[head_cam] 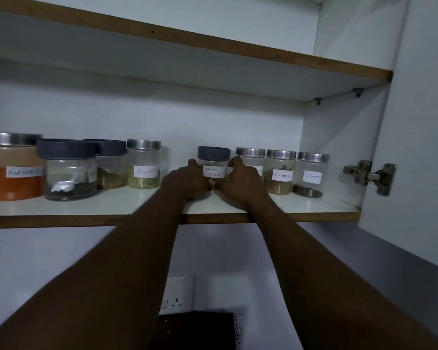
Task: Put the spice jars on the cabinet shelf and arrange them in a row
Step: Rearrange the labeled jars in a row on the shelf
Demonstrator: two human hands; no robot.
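Note:
Several clear spice jars stand in a row on the white cabinet shelf (86, 207). A jar labelled Garam Masala (213, 162), with a dark lid, stands in the middle. My left hand (187, 181) wraps its left side and my right hand (240, 181) its right side, both gripping it low down. To its left, across a gap, is the Fennel jar (143, 164). On its right stand a steel-lidded jar (250, 157) partly hidden by my right hand, then the Cinnamon jar (280, 171) and the Cloves jar (312, 174).
At the far left are a large Red chilli jar (12, 168), a dark-lidded jar with a white spoon inside (68, 169) and another dark-lidded jar (110, 164). The open cabinet door (414, 147) with its hinge (369, 175) is on the right. A wall socket (176, 294) sits below.

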